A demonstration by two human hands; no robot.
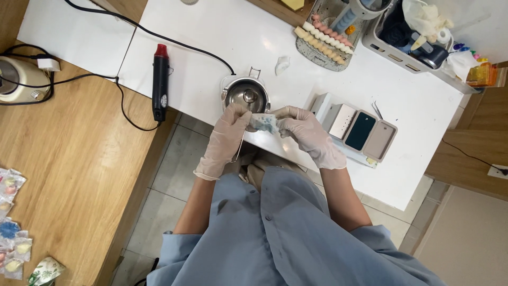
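Blue-stained white tissue point(263, 123) pinched between both gloved hands, just in front of small steel melting pot point(246, 95) at white table point(211, 37) edge. Left hand point(226, 132) fingers closed on tissue's left end; right hand point(302, 130) fingers closed on right end. Black heat gun point(160, 82) left of pot, silicone moulds point(362, 132) right.

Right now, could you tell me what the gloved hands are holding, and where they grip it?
Both hands pinch a small crumpled blue-stained white tissue: left hand at its left end, right hand at its right end.
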